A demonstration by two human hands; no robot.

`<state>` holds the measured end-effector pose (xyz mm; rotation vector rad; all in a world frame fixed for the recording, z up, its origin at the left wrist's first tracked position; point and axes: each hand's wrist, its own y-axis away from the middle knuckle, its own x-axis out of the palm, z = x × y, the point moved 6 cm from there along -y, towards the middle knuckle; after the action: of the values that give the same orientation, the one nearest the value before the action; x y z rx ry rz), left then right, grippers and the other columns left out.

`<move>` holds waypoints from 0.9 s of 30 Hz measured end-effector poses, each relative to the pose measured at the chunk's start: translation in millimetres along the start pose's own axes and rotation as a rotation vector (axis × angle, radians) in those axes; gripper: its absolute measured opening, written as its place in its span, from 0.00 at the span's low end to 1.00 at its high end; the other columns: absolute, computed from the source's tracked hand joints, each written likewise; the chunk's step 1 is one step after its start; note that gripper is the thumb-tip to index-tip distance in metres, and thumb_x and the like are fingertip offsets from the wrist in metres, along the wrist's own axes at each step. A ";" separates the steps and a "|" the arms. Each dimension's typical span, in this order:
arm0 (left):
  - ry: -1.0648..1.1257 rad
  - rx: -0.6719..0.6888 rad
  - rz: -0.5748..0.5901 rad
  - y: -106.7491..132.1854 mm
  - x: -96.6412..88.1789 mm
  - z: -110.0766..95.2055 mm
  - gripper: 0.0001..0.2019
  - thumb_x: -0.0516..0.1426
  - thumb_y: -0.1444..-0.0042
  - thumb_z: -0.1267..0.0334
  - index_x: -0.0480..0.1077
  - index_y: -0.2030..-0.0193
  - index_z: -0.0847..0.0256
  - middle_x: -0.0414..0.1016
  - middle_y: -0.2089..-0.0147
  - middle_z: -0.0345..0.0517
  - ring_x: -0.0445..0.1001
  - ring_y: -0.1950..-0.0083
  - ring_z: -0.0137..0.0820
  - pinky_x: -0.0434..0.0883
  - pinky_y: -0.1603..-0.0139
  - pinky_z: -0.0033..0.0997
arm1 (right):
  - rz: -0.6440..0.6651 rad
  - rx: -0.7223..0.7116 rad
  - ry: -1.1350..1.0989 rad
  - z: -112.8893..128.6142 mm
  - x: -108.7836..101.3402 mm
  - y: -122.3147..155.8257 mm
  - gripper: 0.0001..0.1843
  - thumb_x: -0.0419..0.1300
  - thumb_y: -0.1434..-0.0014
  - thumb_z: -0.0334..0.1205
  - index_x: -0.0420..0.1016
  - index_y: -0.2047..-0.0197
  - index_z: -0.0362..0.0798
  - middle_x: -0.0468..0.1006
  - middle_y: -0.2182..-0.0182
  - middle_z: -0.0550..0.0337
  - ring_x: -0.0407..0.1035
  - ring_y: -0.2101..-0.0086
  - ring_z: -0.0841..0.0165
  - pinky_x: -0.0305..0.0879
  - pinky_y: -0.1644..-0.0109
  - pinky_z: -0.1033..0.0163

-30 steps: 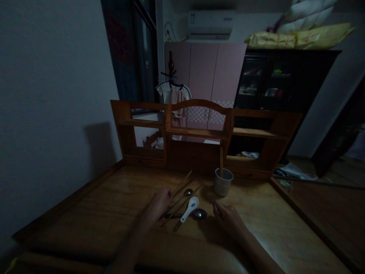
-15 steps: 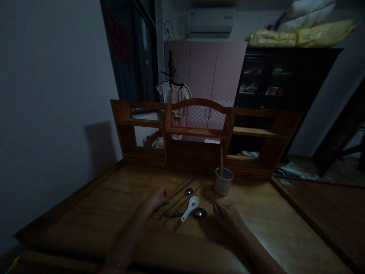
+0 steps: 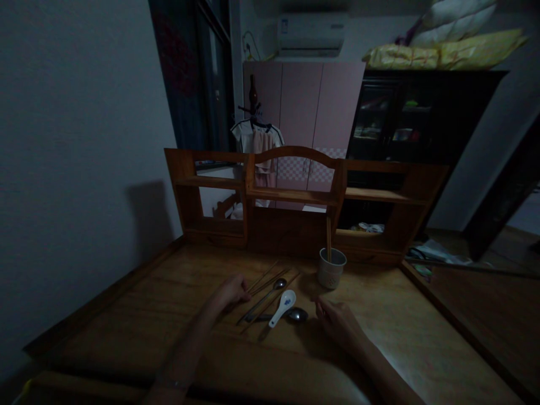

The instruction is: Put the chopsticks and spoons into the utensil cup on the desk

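My left hand (image 3: 234, 289) is closed in a pinch at the near ends of two wooden chopsticks (image 3: 270, 281), which point away to the right on the tabletop. Just beside them lies a long-handled metal spoon (image 3: 279, 284), and another chopstick slants past its right side. A white soup spoon (image 3: 287, 301) with a blue mark rests across the handle of a larger metal spoon (image 3: 298, 315). To the right of these, my right hand (image 3: 340, 320) rests with fingers curled and nothing visible in them. Behind it stands a grey cup (image 3: 331, 270) with upright chopsticks (image 3: 328, 236).
The wooden table (image 3: 169, 292) has a shelf rack (image 3: 291, 194) along its far edge. A wall (image 3: 84, 140) borders the left side. Pink cabinets (image 3: 297, 107) and a dark cabinet (image 3: 455, 112) stand behind.
The chopsticks at my left hand have shifted slightly to the right and look a little more spread. My right hand has hardly moved.
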<state>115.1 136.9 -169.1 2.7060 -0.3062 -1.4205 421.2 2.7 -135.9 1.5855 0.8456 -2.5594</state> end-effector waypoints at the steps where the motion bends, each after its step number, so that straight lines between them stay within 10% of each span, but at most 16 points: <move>1: 0.006 -0.002 0.008 0.0 -0.8 -1.0 0.12 0.64 0.61 0.66 0.68 0.68 0.61 0.74 0.67 0.40 0.72 0.64 0.31 0.59 0.72 0.23 | -0.004 -0.002 -0.001 -0.1 -0.1 -0.1 0.16 0.45 0.34 0.35 0.72 0.51 0.47 0.81 0.70 0.55 0.75 0.74 0.67 0.63 0.70 0.67; 15: 0.184 0.124 0.006 13.8 -16.1 -15.8 0.09 0.58 0.51 0.59 0.66 0.69 0.62 0.70 0.70 0.41 0.71 0.65 0.32 0.64 0.67 0.26 | 0.008 -0.005 -0.011 0.1 0.9 0.6 0.16 0.45 0.34 0.34 0.71 0.51 0.47 0.79 0.73 0.56 0.73 0.75 0.66 0.60 0.71 0.66; 21: 0.361 0.330 -0.089 86.6 -45.7 -82.6 0.11 0.50 0.40 0.55 0.66 0.63 0.59 0.72 0.65 0.41 0.70 0.62 0.32 0.65 0.61 0.27 | -0.140 0.058 -0.170 8.9 -18.3 -5.6 0.15 0.48 0.34 0.39 0.74 0.58 0.45 0.77 0.74 0.56 0.70 0.77 0.69 0.62 0.73 0.67; 27: 0.500 0.431 0.065 168.4 7.6 -158.5 0.11 0.47 0.37 0.60 0.69 0.59 0.58 0.74 0.56 0.45 0.71 0.57 0.33 0.65 0.55 0.29 | -0.220 0.161 -0.725 64.6 -84.8 -16.9 0.18 0.56 0.36 0.46 0.71 0.46 0.48 0.76 0.69 0.58 0.70 0.74 0.69 0.67 0.71 0.66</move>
<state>225.3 -34.1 -58.9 3.2226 -0.7171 -0.6740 404.2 -34.2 -35.9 0.4846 0.7602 -3.0620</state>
